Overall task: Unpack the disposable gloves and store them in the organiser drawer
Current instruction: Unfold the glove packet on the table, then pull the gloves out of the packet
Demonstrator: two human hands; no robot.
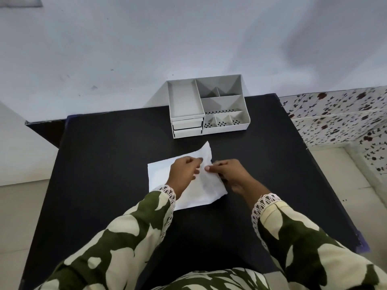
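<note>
A white paper glove packet point(159, 174) lies flat on the black table point(104, 185) in front of me. Its upper right flap point(206, 152) is lifted and crumpled. My left hand point(184, 172) pinches that flap from the left. My right hand point(229, 173) pinches the same paper from the right, thumb tip against it. The gloves themselves cannot be made out. The grey organiser point(207, 105) stands at the table's far edge against the wall, with two closed drawers point(187, 127) in its left front.
The organiser's top has several open compartments, some with perforated floors. A white wall rises behind the table. Floral tiles point(335, 118) run along the right. The table's right edge falls off to a pale floor point(339, 174).
</note>
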